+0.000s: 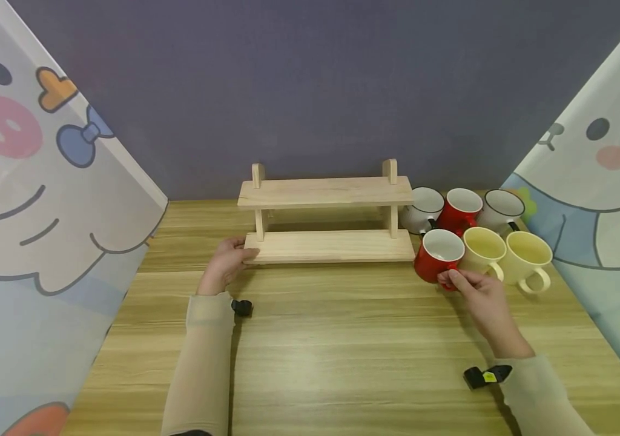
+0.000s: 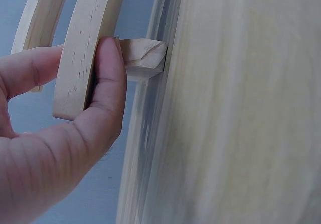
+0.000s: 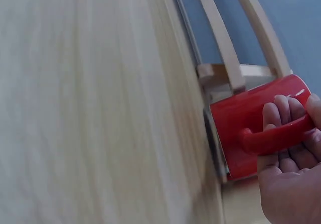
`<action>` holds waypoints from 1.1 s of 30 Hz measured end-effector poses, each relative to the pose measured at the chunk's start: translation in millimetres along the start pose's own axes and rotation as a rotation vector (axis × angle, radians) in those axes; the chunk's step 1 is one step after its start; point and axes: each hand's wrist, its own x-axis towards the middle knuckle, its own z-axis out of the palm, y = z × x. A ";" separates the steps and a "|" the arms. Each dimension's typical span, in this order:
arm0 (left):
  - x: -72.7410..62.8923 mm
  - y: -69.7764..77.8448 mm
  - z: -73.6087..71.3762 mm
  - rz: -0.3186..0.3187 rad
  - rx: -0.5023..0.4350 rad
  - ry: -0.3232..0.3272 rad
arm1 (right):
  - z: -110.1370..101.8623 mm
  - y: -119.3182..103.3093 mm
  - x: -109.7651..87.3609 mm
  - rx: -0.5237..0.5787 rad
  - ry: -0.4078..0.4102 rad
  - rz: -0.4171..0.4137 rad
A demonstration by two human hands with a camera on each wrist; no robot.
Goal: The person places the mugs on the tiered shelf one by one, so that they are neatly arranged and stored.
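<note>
A two-tier light wooden shelf (image 1: 332,247) stands against the back wall. At its left end, my left hand (image 1: 226,264) grips the lower board, thumb on one face and fingers around the other; the left wrist view shows this board (image 2: 80,58) between them. My right hand (image 1: 479,300) holds the handle of a red mug (image 1: 431,260) with a white inside, near the shelf's right end. In the right wrist view, fingers curl through the handle (image 3: 281,137) of the upright mug. Close to this hand are two yellow mugs (image 1: 481,249).
Behind the held mug are a white mug (image 1: 416,219), another red mug (image 1: 454,219) and a second white mug (image 1: 495,221) with dark rims. All stand on the wooden table (image 1: 332,351). Cartoon-printed panels (image 1: 43,200) flank both sides, and a dark grey wall (image 1: 310,91) rises behind.
</note>
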 end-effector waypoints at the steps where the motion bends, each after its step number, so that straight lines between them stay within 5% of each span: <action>1: -0.1 0.0 0.0 -0.001 0.001 -0.001 | 0.6 -1.3 -1.0 0.016 0.004 -0.011; 14: 0.0 0.9 0.9 -0.018 -0.001 -0.002 | 5.0 -45.3 -7.6 0.193 0.090 -0.070; 33: -1.8 1.0 -0.2 -0.008 0.000 0.001 | 61.6 -96.1 16.4 0.275 -0.017 -0.128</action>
